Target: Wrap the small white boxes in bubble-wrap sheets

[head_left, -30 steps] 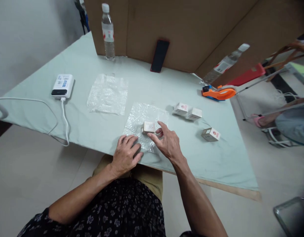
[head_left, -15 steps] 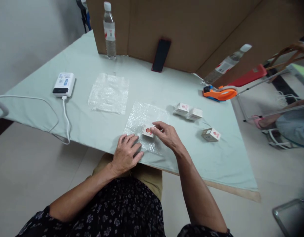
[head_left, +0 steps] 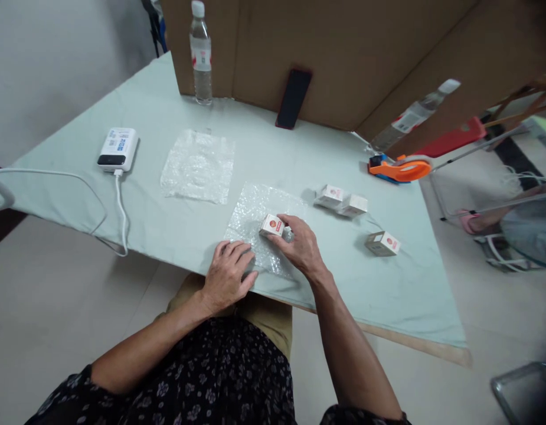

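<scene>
A small white box with a red round mark [head_left: 271, 225] is on a sheet of bubble wrap [head_left: 250, 206] near the table's front edge. My right hand [head_left: 299, 242] grips this box from the right, thumb below and fingers behind. On the wrap's lower left corner rests my left hand [head_left: 231, 271], fingers apart and nothing held. Farther right are two small boxes side by side in clear wrap, one [head_left: 330, 196] left of the other [head_left: 354, 205]. Another small box [head_left: 382, 243] sits nearer the right edge.
A second bubble wrap sheet [head_left: 199, 167] lies left of centre. Around the table [head_left: 157, 224] are a white power bank [head_left: 118, 150] with cable, bottles [head_left: 202, 65] [head_left: 408, 121], a phone [head_left: 293, 99] against cardboard [head_left: 334, 59] and an orange tape dispenser [head_left: 401, 169]. A person's leg shows at right.
My right hand has closed round the small box, which now shows turned, its marked face more upright. My left hand has stayed in place. The view has shifted slightly.
</scene>
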`<state>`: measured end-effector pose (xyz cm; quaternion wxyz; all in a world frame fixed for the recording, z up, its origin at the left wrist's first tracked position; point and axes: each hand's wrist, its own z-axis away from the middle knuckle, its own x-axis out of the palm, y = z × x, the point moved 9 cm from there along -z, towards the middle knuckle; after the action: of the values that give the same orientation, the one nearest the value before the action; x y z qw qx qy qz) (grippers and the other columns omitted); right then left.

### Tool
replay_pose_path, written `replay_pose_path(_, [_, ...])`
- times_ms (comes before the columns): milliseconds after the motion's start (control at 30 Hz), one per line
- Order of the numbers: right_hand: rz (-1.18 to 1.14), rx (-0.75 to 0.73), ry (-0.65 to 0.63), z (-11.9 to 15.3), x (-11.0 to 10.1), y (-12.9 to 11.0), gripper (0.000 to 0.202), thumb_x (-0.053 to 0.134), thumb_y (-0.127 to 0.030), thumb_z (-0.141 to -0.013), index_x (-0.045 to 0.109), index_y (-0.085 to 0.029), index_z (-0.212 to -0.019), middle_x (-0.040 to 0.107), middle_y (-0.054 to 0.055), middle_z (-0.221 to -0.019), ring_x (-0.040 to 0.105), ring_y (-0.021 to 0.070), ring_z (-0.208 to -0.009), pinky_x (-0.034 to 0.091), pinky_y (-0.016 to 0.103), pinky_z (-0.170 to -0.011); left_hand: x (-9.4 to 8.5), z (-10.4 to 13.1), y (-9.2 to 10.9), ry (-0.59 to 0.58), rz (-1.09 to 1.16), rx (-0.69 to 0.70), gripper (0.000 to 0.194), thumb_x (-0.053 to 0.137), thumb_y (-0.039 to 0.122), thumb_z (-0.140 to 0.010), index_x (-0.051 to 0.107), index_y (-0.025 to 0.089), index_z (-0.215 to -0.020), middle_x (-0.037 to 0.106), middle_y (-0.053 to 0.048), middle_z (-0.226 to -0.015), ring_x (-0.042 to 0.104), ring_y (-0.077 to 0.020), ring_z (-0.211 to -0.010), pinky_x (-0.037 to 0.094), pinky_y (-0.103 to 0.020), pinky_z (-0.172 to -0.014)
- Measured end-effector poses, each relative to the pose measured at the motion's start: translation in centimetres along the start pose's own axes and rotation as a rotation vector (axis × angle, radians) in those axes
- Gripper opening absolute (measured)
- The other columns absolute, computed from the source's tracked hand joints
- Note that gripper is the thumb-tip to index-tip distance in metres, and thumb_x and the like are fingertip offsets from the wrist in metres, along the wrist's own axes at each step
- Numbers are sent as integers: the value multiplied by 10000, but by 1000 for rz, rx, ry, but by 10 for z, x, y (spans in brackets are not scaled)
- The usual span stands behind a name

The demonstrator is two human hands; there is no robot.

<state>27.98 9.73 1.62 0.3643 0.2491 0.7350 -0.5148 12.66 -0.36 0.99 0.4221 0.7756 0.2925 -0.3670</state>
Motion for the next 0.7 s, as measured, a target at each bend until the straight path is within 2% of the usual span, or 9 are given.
replay_pose_path(200, [27,1,-88,-4,5,0,430,689,-391,-843,627,-212,-1229,706,114,-1227,649,296,-1101,485,492,-988,-11,-9,-4,-76,-15,-3,305,620,176,-858,643,197,-1162,639,-108,-1326,542,-283,-1242,403,-484,-1071])
replay_pose_path(333, [54,14,-69,-4,3,-1,424,692,-381,-843,628,-208,-1226,711,114,-1214,647,296,-1097,479,493,-984,-11,-24,-3,-179,-149,108,302,605,98,-828,671,208,-1101,661,-97,-1300,531,-315,-1267,362,-542,-1086])
replay_pose_path(433, [51,35,-76,-4,4,0,437,702,-358,-836,626,-196,-1235,708,124,-1224,648,300,-1100,481,496,-981,-3,-30,-1,-224,-163,189,214,584,84,-835,683,190,-992,715,-85,-1183,600,-292,-1165,361,-543,-1086])
replay_pose_path(533, [30,37,-118,-6,7,0,454,703,-349,-835,623,-195,-1256,698,125,-1255,643,303,-1130,484,497,-990,-4,-35,0,-152,-100,193,157,552,82,-853,665,180,-903,747,-74,-1039,656,-234,-1006,402,-483,-1057])
replay_pose_path(700, [-16,37,-205,-8,5,2,515,710,-393,-833,613,-215,-1306,669,120,-1318,634,308,-1169,479,508,-1019,-24,-50,0,51,-38,131,136,525,93,-853,632,178,-847,734,-55,-838,657,-203,-821,469,-397,-941])
